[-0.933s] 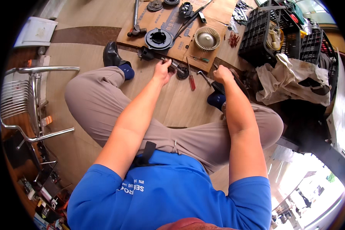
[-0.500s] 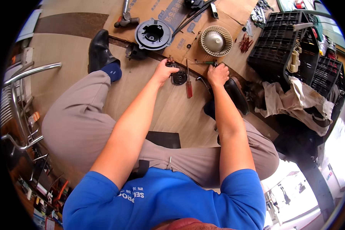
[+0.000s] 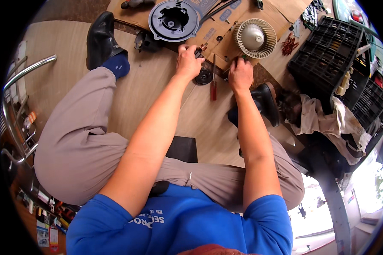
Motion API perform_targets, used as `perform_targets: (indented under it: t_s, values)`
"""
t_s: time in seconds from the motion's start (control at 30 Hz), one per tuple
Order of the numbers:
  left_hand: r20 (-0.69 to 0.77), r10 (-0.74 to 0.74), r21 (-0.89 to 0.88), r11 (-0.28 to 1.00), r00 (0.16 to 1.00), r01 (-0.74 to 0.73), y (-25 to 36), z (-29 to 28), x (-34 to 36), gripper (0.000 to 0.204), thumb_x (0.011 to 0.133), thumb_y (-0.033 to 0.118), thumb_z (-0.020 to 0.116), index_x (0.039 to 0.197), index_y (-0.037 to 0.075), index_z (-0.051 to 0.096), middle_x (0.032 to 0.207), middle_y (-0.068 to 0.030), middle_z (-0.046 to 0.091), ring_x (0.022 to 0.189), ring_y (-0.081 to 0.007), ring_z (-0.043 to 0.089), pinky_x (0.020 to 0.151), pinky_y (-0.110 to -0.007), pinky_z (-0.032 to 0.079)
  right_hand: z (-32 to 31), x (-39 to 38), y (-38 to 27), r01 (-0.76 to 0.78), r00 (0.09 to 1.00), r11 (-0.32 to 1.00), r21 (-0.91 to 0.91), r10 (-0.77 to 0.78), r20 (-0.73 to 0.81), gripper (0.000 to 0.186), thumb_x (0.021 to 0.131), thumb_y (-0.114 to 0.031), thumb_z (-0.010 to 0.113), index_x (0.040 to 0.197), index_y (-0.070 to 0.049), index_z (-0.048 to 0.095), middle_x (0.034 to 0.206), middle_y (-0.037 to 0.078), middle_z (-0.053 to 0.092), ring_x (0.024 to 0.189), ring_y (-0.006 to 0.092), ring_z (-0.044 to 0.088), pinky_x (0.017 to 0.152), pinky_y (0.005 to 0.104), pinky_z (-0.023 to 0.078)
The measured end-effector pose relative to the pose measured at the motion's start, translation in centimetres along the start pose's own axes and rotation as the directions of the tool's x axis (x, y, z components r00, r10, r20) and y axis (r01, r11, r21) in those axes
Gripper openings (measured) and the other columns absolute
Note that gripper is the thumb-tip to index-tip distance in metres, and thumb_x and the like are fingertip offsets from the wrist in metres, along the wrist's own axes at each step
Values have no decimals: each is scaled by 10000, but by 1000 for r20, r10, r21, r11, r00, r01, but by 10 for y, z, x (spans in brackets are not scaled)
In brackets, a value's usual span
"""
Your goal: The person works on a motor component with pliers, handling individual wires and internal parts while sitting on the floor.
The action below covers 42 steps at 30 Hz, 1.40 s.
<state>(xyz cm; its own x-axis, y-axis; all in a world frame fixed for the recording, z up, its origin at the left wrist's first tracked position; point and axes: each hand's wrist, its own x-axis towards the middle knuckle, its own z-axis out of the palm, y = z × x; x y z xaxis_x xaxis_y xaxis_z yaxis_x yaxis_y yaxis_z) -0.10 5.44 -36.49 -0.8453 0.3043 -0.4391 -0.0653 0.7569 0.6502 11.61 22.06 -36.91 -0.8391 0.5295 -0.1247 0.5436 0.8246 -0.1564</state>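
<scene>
My left hand (image 3: 189, 63) is closed around a small motor part (image 3: 201, 50) with coppery metal at its end; the fingers hide much of it. Just below lies a black round motor piece (image 3: 204, 76) on the floor. Between my hands a red-handled screwdriver (image 3: 213, 85) points away from me. My right hand (image 3: 241, 74) has its fingers bent together at the cardboard's near edge. A bit of a green-handled screwdriver (image 3: 244, 56) shows at those fingertips, the rest being covered. Beyond them sits a pale fan wheel (image 3: 254, 37).
A grey round housing (image 3: 174, 23) rests on flattened cardboard (image 3: 208, 40), near a hammer head (image 3: 136, 3) and black part (image 3: 147, 42). Red wire scraps (image 3: 290, 44), black crates (image 3: 327, 59) and a pale cloth (image 3: 327, 119) are at right. A chrome tube frame (image 3: 30, 72) stands left.
My left hand has lifted the small motor part away from the black round piece toward the cardboard. My right hand has closed in on the green-handled screwdriver. The view has shifted forward.
</scene>
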Motion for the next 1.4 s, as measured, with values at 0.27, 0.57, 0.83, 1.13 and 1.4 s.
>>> perform_targets:
  t_s: [0.27, 0.57, 0.83, 1.13, 1.4]
  values:
    - [30, 40, -69, 997, 999, -38, -6, 2, 3, 474, 723, 172, 807, 1141, 56, 614, 1160, -203, 580, 1085, -369, 574, 945, -427, 472, 12, 8, -38, -315, 949, 935, 164, 304, 88, 325, 820, -172, 636, 1087, -23, 527, 948, 250, 623, 851, 414, 649, 754, 487, 527]
    - [-22, -42, -94, 995, 999, 39, 3, 13, -10, 583, 713, 183, 811, 1246, 100, 587, 1184, -197, 539, 1089, -370, 561, 954, -418, 467, -2, 27, -57, -229, 953, 454, 861, 285, 103, 268, 797, -48, 638, 1051, 4, 570, 771, 69, 626, 671, 147, 591, 653, 298, 504]
    - [44, -70, -112, 991, 997, 74, 9, 7, -8, 591, 701, 167, 822, 1255, 168, 614, 1145, -179, 545, 1064, -349, 575, 944, -390, 477, -27, 51, -61, -132, 957, 371, 919, 290, 21, 174, 847, -49, 661, 989, 10, 580, 796, 23, 627, 700, 85, 587, 656, 250, 506]
    - [80, -89, -82, 992, 993, 96, 16, 3, -8, 597, 713, 157, 820, 1267, 184, 599, 1196, -167, 532, 1083, -356, 579, 925, -413, 490, -21, 47, -63, -49, 988, 533, 845, 147, -36, 160, 883, -12, 643, 1020, 1, 560, 843, 36, 640, 721, 91, 634, 645, 243, 534]
    - [126, -126, -50, 990, 984, 133, 23, -1, -5, 582, 726, 190, 815, 1261, 172, 589, 1208, -162, 537, 1098, -363, 582, 906, -438, 500, -15, 46, -60, -115, 974, 454, 883, 228, 9, 230, 817, -89, 717, 980, 2, 581, 761, 42, 627, 667, 101, 584, 640, 260, 502]
